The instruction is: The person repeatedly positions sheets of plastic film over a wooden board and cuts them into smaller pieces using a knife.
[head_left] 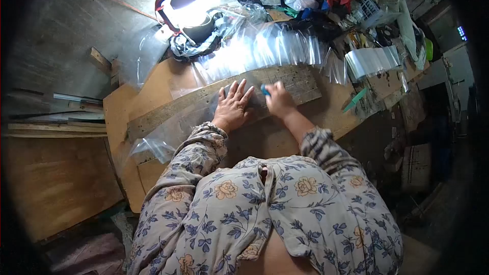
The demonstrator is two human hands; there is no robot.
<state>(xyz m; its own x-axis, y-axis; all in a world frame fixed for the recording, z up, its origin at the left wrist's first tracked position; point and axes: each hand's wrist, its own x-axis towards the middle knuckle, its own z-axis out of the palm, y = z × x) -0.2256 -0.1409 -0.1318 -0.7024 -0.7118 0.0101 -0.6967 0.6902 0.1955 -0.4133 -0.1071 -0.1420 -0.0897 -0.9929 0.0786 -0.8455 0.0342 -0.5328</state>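
My left hand (234, 106) lies flat with its fingers spread, pressing a clear plastic sheet (175, 124) onto a worn wooden board (298, 82). The sheet trails off to the lower left over the table edge. Just to the right, my right hand (279, 99) is closed around a small tool with a blue-green end (265, 89) showing. Its tip is hidden, so its kind is unclear. Beyond the board lies a long row of clear plastic pieces (265, 45), bright under the light.
A lit lamp with a red and black frame (159, 10) stands at the back. Dark and coloured bags (300, 1) crowd the back right. A roll of clear plastic (373, 61) and a green-bladed knife-like object (355, 100) lie on the right of the wooden table (118, 109).
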